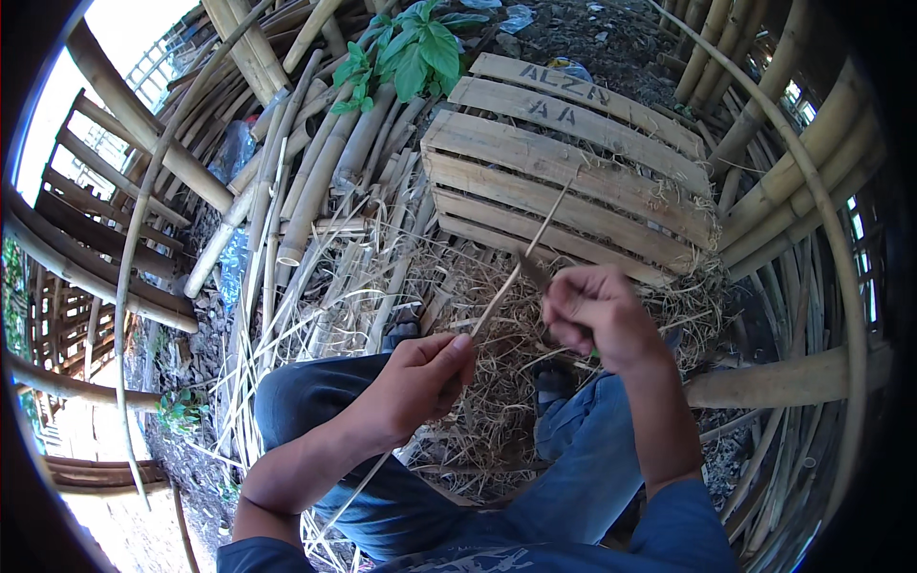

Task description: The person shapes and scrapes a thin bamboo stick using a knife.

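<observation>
A thin bamboo strip point(521, 265) slants up and away from my left hand point(432, 374), whose fingers and thumb are closed round it. The strip's tail comes out below that hand and crosses my left leg. My right hand point(600, 310) is closed on a knife; only the dark blade point(534, 271) shows plainly, and the handle is mostly hidden in the fist. The blade lies at the strip, partway along it, touching or very close. Beyond both hands stands a slatted wooden crate point(564, 181), and the strip's far end overlaps its slats.
Curled shavings point(478, 382) cover the ground between my knees and around the crate. Long split strips point(250, 382) and thick bamboo poles point(320, 205) lie on the left. A bamboo rail point(778, 380) runs close by my right arm. A leafy green plant point(420, 53) grows at the back.
</observation>
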Tool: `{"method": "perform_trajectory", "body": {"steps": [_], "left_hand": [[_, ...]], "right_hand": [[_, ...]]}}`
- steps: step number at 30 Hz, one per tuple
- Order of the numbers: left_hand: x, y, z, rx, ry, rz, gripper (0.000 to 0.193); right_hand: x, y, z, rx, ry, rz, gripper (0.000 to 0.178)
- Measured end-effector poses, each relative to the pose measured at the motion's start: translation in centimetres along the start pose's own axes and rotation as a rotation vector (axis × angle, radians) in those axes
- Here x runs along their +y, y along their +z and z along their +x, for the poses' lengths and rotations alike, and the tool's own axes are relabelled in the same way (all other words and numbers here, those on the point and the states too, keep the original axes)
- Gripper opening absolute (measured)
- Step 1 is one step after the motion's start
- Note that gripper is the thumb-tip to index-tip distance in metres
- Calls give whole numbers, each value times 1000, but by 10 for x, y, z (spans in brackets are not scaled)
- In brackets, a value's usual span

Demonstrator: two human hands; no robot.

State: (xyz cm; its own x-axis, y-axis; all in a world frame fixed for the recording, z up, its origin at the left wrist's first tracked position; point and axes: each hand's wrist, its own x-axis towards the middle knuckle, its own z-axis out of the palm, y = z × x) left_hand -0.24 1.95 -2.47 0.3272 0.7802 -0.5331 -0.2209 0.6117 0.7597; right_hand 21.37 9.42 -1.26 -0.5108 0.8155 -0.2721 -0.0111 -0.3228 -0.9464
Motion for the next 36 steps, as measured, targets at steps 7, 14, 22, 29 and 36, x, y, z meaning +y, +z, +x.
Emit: {"method": "perform_trajectory", "body": {"steps": [7,14,22,29,36], "left_hand": [[1,12,2,38,85,109,32],[1,11,-1,55,165,241,32],[2,5,-3,114,162,322,35],[-2,3,-5,74,263,395,32],[4,9,-6,113,197,192,24]], "right_hand": [[20,26,5,-167,133,-67,28],[13,21,5,-118,147,50,29],[10,22,9,-10,95,-3,24],[-4,-30,1,281,-148,150,27],[14,30,0,-86,41,-113,29]]}}
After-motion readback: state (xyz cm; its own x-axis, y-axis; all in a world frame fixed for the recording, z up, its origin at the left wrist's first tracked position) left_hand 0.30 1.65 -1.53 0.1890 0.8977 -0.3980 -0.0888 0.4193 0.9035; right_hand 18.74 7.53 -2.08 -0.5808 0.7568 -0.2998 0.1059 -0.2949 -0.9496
